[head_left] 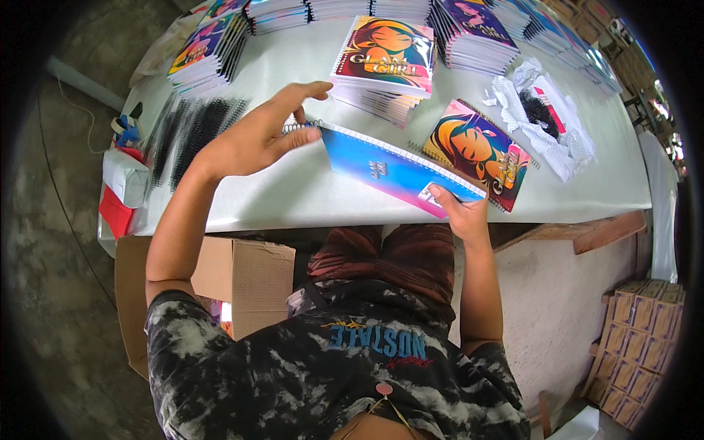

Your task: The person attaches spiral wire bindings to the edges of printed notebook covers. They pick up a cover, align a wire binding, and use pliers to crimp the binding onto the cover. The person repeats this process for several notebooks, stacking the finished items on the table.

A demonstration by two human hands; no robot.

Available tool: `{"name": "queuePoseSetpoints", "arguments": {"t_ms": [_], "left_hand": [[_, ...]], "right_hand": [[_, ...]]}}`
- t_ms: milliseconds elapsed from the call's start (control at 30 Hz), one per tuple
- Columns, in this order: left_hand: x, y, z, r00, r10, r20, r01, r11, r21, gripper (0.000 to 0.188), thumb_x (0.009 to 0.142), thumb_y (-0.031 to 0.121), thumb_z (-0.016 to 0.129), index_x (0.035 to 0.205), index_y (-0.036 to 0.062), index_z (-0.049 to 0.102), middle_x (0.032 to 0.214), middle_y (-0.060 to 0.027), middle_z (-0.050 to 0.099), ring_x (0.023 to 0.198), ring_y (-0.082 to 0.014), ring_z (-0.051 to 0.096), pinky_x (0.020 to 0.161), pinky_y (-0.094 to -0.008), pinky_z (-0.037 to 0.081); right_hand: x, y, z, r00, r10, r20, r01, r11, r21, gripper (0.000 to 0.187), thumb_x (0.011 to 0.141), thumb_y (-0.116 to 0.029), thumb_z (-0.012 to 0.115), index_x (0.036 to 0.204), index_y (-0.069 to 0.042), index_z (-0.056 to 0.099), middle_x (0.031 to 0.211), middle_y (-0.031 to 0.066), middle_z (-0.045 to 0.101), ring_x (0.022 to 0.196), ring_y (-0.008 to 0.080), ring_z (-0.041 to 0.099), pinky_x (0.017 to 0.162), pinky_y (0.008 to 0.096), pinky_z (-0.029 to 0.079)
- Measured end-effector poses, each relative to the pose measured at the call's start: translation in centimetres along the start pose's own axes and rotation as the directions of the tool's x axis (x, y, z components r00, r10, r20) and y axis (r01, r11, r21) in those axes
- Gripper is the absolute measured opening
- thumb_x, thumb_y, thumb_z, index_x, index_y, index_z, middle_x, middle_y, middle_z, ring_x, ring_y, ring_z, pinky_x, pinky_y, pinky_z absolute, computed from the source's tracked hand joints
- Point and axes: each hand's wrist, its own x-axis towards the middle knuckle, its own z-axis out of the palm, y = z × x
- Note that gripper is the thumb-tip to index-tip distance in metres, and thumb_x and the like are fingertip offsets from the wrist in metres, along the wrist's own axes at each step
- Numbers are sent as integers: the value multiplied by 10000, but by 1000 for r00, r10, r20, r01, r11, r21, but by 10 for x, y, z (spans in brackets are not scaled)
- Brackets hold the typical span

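Observation:
My right hand [466, 213] grips the right end of a blue-to-pink notebook [378, 170], thumb on top, holding it tilted above the near side of the table. White holes run along the notebook's upper edge. At its left end a spiral coil [293, 127] sticks out beside my left hand [257, 136]. The left thumb and forefinger are spread apart around the coil's end; the other fingers are partly hidden. Just right of the held notebook lies another notebook [480, 150] with an illustrated cover and a coil along its edge.
A notebook stack [385, 59] stands ahead, with more stacks [477, 37] along the far edge. Loose black coils [194, 136] lie left; crumpled white wrapping [561, 139] with black coils lies right. A cardboard box [260, 282] sits below the table, and stacked cartons [638, 345] stand lower right.

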Motion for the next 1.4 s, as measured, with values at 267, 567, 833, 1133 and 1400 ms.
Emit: {"name": "queuePoseSetpoints", "arguments": {"t_ms": [267, 567, 833, 1133, 1400], "left_hand": [[0, 24, 11, 943, 326, -67, -206, 729, 653, 221, 722, 101, 690, 909, 45, 587, 865, -101, 576, 842, -281, 544, 780, -369, 418], [-38, -51, 90, 847, 432, -309, -114, 715, 690, 1123, 664, 746, 512, 1346, -97, 220, 1426, -329, 118, 1309, -513, 124, 1016, -645, 56], [-23, -68, 66, 682, 438, -586, 123, 721, 682, 1257, 641, 882, 261, 1369, -123, 68, 1430, -321, 61, 1340, -458, 7, 1021, -612, -57], [-68, -93, 122, 828, 417, -373, -181, 830, 528, 1114, 690, 808, 390, 1363, -63, 215, 1383, -302, 252, 1311, -499, 102, 1025, -617, 101], [-46, -50, 75, 658, 550, -514, -108, 745, 659, 1213, 649, 829, 417, 1390, -79, 105, 1398, -359, 80, 1317, -487, 27, 1040, -591, 14]], "right_hand": [[-3, 0, 5, 982, -144, 120, 166, 965, -203, 329, 766, 86, 554, 1085, 31, 614, 1062, 153, 644, 949, 215, 639, 815, 275, 487], [-10, 2, 28, 929, -341, 143, 369, 887, -277, 266, 786, 13, 584, 1045, 64, 613, 1029, 216, 637, 923, 290, 650, 795, 317, 504], [-13, -1, 46, 872, -445, 205, 486, 838, -247, 286, 766, 16, 628, 1049, 53, 614, 1008, 227, 637, 924, 295, 648, 812, 333, 509], [-13, 0, 47, 847, -472, 245, 526, 810, -259, 339, 710, 15, 677, 1045, 20, 630, 974, 190, 652, 870, 271, 660, 707, 319, 539], [-15, -2, 50, 836, -489, 250, 543, 803, -245, 299, 708, -3, 699, 1000, 34, 643, 959, 218, 652, 843, 267, 668, 741, 313, 528]]}}
